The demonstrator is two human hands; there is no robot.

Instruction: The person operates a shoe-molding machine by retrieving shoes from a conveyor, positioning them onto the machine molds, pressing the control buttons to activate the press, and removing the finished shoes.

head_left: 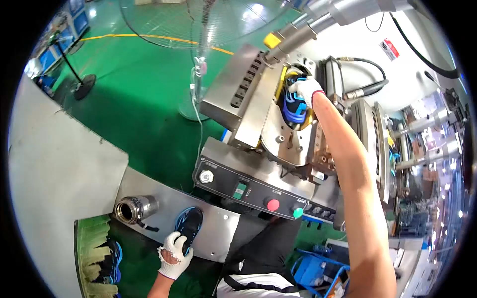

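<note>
While right hand (306, 90) grips blue shoe (294, 115) inside machine (254, 121), a level, steady hold seems best; left hand (175, 254) grips black shoe (190, 224). Latter pair: beside machine.

Right hand (305, 90) is hiding part of blue shoe (294, 111); left hand (175, 256) is partly covering black shoe (189, 223); top edge is cropping fan (204, 25).

The gloved left hand (176, 255) holds one end of a black-and-blue sneaker (191, 221) at the metal surface (218, 231), near an open steel flask (145, 205). The gloved right hand (305, 89) touches a blue-and-black shoe (294, 108) inside a machine (226, 94) whose control panel (223, 183) bears red (273, 204) and green buttons (297, 212).
</note>
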